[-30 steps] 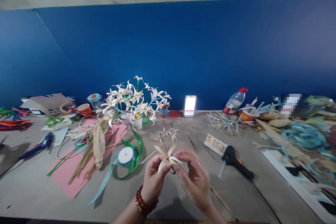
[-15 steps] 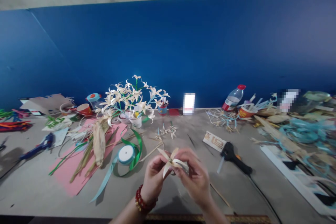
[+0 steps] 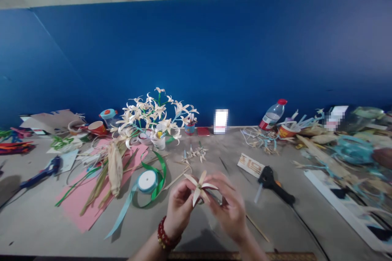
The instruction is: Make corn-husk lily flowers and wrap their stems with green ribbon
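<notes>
A cream flower (image 3: 199,186) with several narrow pointed petals is held low over the table, facing up. My left hand (image 3: 180,204) has its thumb and fingertips closed on the flower's left side; a red beaded bracelet circles that wrist. On the other side my right hand (image 3: 228,206) pinches the flower, fingers curled round behind the petals. The flower's underside is hidden by the fingers. Left of my hands lies a spool of light blue ribbon (image 3: 147,180) beside a loose green ribbon (image 3: 160,171). Small loose flowers (image 3: 196,153) lie beyond my hands.
White flowers (image 3: 153,110) stand in cups at the back. A black glue gun (image 3: 275,185) lies right, a blue one (image 3: 39,175) far left. Dried husks (image 3: 115,169) cross pink paper (image 3: 76,208). A bottle (image 3: 273,114) and a white power strip (image 3: 337,208) are at right.
The flower turns and tilts slightly between my fingers, its right petals now showing at a different angle. A blurred brownish shape has appeared at the far right edge.
</notes>
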Motion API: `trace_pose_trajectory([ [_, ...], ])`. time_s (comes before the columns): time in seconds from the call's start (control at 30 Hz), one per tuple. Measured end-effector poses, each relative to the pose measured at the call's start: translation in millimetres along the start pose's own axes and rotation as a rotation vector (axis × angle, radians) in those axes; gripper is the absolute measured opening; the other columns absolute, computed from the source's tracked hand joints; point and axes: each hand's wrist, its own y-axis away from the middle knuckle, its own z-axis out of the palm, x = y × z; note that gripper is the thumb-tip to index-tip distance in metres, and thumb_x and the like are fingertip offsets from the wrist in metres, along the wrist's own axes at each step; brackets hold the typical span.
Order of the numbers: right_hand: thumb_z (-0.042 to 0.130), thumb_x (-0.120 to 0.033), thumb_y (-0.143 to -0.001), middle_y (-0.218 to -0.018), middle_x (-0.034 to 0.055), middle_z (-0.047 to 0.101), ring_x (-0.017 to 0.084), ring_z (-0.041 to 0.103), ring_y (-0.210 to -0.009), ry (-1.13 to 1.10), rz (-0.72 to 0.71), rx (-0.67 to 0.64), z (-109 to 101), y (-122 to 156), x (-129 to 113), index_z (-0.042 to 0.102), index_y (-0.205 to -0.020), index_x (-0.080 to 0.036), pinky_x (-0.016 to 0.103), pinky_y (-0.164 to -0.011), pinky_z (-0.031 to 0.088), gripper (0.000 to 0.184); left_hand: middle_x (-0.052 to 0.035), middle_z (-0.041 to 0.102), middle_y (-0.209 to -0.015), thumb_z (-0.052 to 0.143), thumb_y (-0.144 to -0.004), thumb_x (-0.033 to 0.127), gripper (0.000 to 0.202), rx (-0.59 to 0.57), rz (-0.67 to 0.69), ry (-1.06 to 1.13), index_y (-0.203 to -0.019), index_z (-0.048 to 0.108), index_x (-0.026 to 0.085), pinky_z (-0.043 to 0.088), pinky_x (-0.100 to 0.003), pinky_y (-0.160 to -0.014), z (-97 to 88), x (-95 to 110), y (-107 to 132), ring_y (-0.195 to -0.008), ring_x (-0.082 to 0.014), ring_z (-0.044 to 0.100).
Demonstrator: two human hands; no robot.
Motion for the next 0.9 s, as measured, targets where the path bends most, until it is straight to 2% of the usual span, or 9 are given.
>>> trace_pose_trajectory([
  [0.33,0.065,-0.010,-0.086,-0.089,0.0046,0.069,0.019,0.065,-0.085,-0.074,0.031,-0.078,-2.3,-5.0,7.3,0.069,-0.092,-0.023,0.030,-0.077,0.053,0.015,-0.0004,0.060,-0.072,0.074,-0.081,0.024,0.014,-0.069,0.018,0.083,-0.072,0.066,0.018,0.044,-0.022,-0.065,-6.7,-9.8,-2.6,-0.067,-0.0128,0.053],
  [0.9,0.063,-0.018,-0.089,-0.082,0.0046,0.070,0.020,0.065,-0.079,-0.137,0.037,-0.123,-5.6,-18.4,-0.6,0.067,-0.083,-0.022,0.033,-0.075,0.051,0.009,-0.0016,0.056,-0.069,0.076,-0.079,0.031,0.019,-0.095,-0.013,0.055,-0.069,0.067,0.017,0.044,-0.027,-0.067,-4.1,2.3,-8.7,-0.069,-0.0163,0.051],
])
